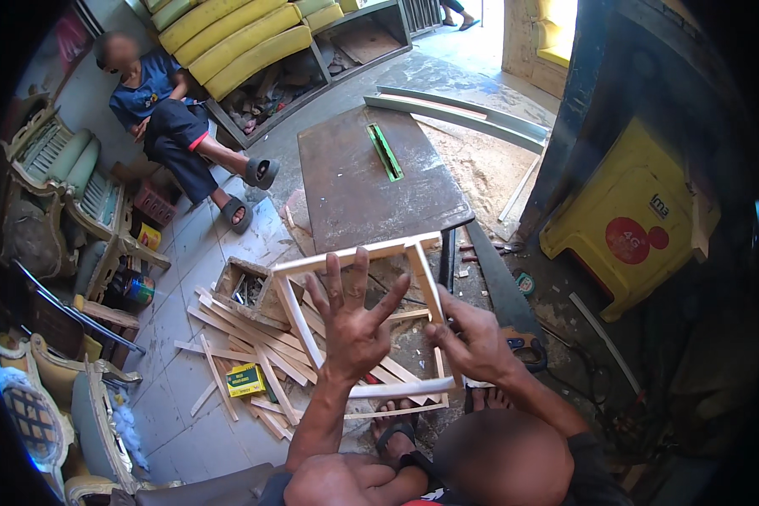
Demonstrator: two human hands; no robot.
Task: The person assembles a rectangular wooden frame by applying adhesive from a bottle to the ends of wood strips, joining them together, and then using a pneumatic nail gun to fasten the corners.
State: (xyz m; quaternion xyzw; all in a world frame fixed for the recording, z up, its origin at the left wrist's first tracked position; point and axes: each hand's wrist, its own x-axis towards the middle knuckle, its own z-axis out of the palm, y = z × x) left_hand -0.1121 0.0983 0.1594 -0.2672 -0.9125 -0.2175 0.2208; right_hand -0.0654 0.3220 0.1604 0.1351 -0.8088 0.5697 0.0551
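Note:
A rectangular frame of pale wooden strips is held up in front of me, above the floor. My right hand grips its right side, with the fingers wrapped round the strip. My left hand is raised before the frame's opening, fingers spread and nothing in it. Behind and below the frame lies a loose pile of thin wooden strips. A yellow and green box rests on that pile. To the right of my right hand, a handsaw leans with its handle toward me.
Beyond the frame stands a dark table with a green-edged slot. A small wooden box of hardware sits left of it. Carved chairs line the left side; a seated person is at far left. A yellow plastic stool stands right, near a tape measure.

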